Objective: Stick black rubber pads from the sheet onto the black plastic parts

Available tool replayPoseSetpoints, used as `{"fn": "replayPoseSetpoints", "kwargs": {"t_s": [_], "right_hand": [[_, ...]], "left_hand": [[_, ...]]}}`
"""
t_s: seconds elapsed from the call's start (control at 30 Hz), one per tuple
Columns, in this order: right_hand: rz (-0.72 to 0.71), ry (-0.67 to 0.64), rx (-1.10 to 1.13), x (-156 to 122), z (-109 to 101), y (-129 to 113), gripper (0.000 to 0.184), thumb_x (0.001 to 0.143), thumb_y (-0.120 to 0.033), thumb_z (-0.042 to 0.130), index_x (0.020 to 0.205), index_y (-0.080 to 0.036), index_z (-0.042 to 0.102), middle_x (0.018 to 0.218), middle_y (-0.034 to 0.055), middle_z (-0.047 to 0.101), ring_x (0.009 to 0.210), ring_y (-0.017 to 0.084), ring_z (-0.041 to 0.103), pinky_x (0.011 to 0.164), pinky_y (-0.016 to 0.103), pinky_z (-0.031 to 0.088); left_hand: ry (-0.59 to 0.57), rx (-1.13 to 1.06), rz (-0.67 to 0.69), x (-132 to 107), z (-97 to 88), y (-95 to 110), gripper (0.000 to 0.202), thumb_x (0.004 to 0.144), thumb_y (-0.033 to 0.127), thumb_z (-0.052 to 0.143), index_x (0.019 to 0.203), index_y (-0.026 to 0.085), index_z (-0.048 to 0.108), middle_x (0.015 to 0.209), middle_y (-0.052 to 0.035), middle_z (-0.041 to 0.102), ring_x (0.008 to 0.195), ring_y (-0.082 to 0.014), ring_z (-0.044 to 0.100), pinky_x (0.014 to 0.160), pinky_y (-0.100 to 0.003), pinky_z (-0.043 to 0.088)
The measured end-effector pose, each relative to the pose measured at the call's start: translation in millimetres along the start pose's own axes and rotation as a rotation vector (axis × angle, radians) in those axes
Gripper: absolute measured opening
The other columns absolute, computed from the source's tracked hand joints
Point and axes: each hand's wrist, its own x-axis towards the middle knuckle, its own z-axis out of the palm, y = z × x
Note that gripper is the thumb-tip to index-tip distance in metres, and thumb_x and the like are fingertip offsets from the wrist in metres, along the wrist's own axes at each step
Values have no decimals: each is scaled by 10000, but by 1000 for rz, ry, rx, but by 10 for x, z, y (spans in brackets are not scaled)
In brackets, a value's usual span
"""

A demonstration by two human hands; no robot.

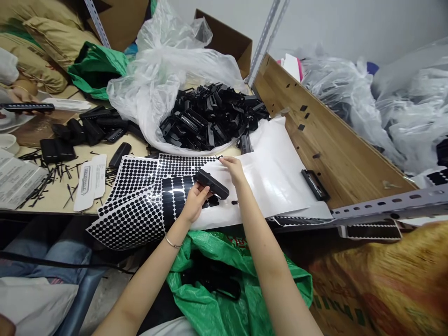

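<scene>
My left hand [196, 201] grips a long black plastic case [212, 184] and holds it tilted above the sheets. My right hand [232, 169] is just beyond it, with thumb and forefinger together at the top right edge of a white sheet of round black stickers [140, 173]. Whatever lies between those fingertips is too small to make out. A strip sheet of longer black stickers [173, 198] lies partly under my left hand. White backing paper [276, 163] spreads to the right. Below my forearms, an open green sack [185, 275] holds black cases [224, 282].
A clear plastic bag [150, 93] spills a heap of black parts [210, 116] behind the sheets. A wooden board [315, 126] walls the right side, with a black case [315, 185] against it. At left, a co-worker's hand [24, 93] holds a black part [30, 107].
</scene>
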Motion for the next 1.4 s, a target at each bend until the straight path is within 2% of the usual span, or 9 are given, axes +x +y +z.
{"fn": "replayPoseSetpoints", "kwargs": {"t_s": [0.1, 0.17, 0.33, 0.6, 0.8, 1.0, 1.23, 1.33, 1.4], "right_hand": [[-137, -214, 238, -361, -196, -41, 157, 776, -358, 625, 787, -203, 648, 895, 16, 679, 936, 183, 611, 891, 331, 463], [-218, -314, 311, -626, -291, -60, 199, 773, -410, 640, 770, -211, 630, 946, 27, 657, 947, 186, 602, 874, 335, 484], [-241, -304, 237, -1020, -313, -54, 219, 783, -428, 636, 743, -216, 599, 1000, 50, 610, 959, 195, 586, 787, 322, 527], [-256, -197, 250, -1066, -239, 8, 123, 792, -323, 606, 740, -214, 585, 914, 38, 593, 922, 183, 587, 830, 341, 536], [-280, -176, 197, -1092, -218, -2, 150, 809, -352, 606, 745, -218, 584, 927, 45, 595, 921, 183, 588, 820, 341, 553], [-275, -138, 196, -1093, -182, 13, 153, 798, -350, 608, 721, -223, 572, 878, 34, 578, 880, 177, 591, 828, 350, 564], [-179, -29, 171, -1101, -93, 123, 280, 762, -432, 655, 654, -234, 489, 838, 28, 538, 914, 203, 599, 860, 402, 569], [-120, 80, 218, -1077, -106, 160, 362, 660, -450, 759, 742, -241, 475, 919, 29, 560, 947, 201, 601, 880, 407, 562], [-84, 70, 284, -1063, -128, 168, 485, 574, -452, 822, 852, -250, 479, 998, 30, 595, 965, 195, 615, 892, 403, 555]], "left_hand": [[-17, 10, 6, 8, 12, -1, 417, 651, 379, 820, 973, 194, 632, 941, -24, 697, 881, -164, 652, 811, -304, 532], [-43, 35, 10, 10, 21, -3, 418, 652, 380, 819, 977, 190, 638, 965, -39, 699, 892, -181, 655, 800, -315, 539], [-88, 85, 25, 7, 18, -14, 415, 653, 398, 815, 969, 184, 651, 966, -55, 703, 898, -196, 657, 787, -316, 545], [-107, 131, 49, 2, 2, -12, 392, 654, 401, 813, 942, 178, 668, 942, -56, 700, 869, -190, 650, 773, -316, 548], [-64, 124, 56, 20, -3, -27, 359, 620, 375, 835, 856, 171, 658, 833, -22, 664, 799, -159, 623, 727, -278, 528], [-28, 118, 49, 22, -14, -40, 363, 573, 368, 858, 792, 172, 645, 814, -18, 672, 764, -152, 621, 707, -269, 523], [-60, 165, 34, 35, -31, -31, 327, 584, 329, 849, 798, 166, 663, 814, -25, 697, 768, -160, 638, 734, -286, 524], [-62, 161, 28, 30, -41, -18, 322, 592, 337, 844, 805, 168, 671, 800, -19, 696, 770, -156, 641, 737, -284, 529], [-89, 156, 13, 20, -43, -11, 317, 598, 339, 842, 812, 173, 676, 809, -22, 701, 775, -159, 644, 743, -290, 535]]}}
